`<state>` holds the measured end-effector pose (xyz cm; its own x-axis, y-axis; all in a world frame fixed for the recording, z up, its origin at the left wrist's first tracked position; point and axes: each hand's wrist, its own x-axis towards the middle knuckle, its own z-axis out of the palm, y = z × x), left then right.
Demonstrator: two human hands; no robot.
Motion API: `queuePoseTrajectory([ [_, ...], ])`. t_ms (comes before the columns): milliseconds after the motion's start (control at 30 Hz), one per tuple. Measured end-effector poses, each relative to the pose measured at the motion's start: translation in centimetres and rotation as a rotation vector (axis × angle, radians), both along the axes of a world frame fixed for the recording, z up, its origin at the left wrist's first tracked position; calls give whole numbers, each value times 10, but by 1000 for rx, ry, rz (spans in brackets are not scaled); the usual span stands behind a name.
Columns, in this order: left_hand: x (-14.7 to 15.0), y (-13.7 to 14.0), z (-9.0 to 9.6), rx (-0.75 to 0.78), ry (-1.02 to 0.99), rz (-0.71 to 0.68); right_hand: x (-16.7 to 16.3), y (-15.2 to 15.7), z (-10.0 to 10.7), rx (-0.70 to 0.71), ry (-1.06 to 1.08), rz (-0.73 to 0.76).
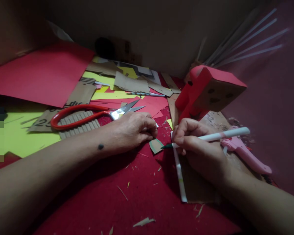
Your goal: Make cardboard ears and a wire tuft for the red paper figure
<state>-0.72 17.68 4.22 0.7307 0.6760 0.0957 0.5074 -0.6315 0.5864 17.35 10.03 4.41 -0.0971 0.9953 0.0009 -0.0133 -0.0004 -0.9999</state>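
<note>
Between my hands a small leaf-shaped cardboard piece [156,147] lies on the red cloth, with green colour along its edge. The closed fingers of my left hand [144,129] press at its upper left edge. My right hand [200,147] grips a white marker [225,134], whose dark green tip touches or nearly touches the piece's right edge. A white stick [179,176] lies below my right hand, along a flat piece of cardboard [198,187]. Just behind my left wrist rest red-handled scissors [98,114] with their blades apart.
At the right stands a red paper-and-cardboard figure [210,88] with a box head. A pink glue gun [249,155] lies beyond my right hand. Red paper [44,71], yellow sheets [31,127], cardboard scraps [131,83] and a pencil [147,94] spread across the left and back.
</note>
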Motion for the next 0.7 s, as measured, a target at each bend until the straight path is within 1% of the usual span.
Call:
queuePoseTrajectory([
  [67, 0, 0, 0, -27, -16, -6, 0, 0, 0, 12, 49, -32],
  [133, -1, -2, 1, -74, -64, 21, 1, 1, 0, 22, 76, -46],
  [200, -1, -5, 3, -137, -162, 102, 1, 0, 0, 30, 92, -46],
  [300, -3, -9, 8, -206, -336, 265, 0, -1, 0, 45, 96, -33],
  [400, -4, -8, 10, -205, -436, 355, -1, -2, 1, 73, 54, -30],
  [567, -4, -4, 8, -170, -450, 379, -3, -3, 0, 118, -8, -31],
  [633, -4, -4, 8, -182, -445, 382, -3, -2, 0, 109, 0, -36],
  [700, -4, -6, 10, -211, -463, 424, -2, 1, -2, 75, 34, -48],
])
